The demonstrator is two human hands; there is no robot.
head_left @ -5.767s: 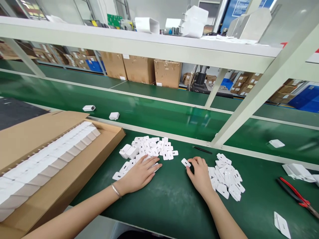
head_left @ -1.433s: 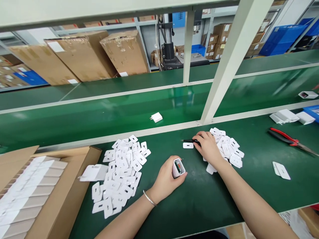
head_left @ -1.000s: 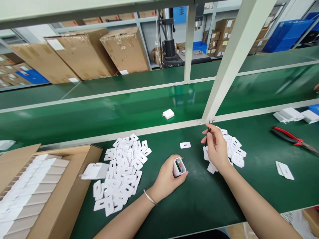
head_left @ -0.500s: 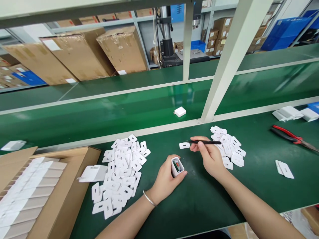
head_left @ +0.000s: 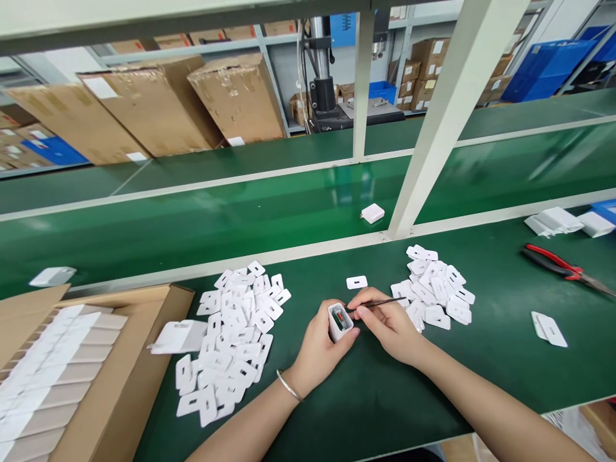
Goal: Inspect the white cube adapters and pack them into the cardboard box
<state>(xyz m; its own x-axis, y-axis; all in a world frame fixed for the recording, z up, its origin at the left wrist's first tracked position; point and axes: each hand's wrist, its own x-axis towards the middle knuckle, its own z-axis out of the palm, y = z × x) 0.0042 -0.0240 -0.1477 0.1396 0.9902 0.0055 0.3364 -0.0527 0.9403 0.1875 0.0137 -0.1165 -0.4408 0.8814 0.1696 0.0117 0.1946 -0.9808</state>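
My left hand [head_left: 320,343] is closed around a white charger housing [head_left: 340,322], its open end facing up and a circuit board with a red part showing inside. Between the fingers of my right hand [head_left: 385,322] are black tweezers [head_left: 380,301], their tips at the housing's opening and partly hidden. Just behind the hands, a single white cover plate [head_left: 357,282] with a small slot lies flat on the green bench. One heap of slotted cover plates [head_left: 240,327] spreads to the left of my left hand. A smaller heap of cover plates [head_left: 437,285] lies beyond my right hand.
On the left stands a cardboard box [head_left: 139,372] with rows of white housings; one loose housing [head_left: 178,337] lies beside it. Red-and-black pliers [head_left: 561,264] rest at the right. White chargers [head_left: 372,213] sit on the green belt behind a slanted post [head_left: 452,122].
My right hand has moved left and down, bringing the tweezers from the single cover plate to the housing. Chargers on the belt have shifted right. My left hand has barely moved.
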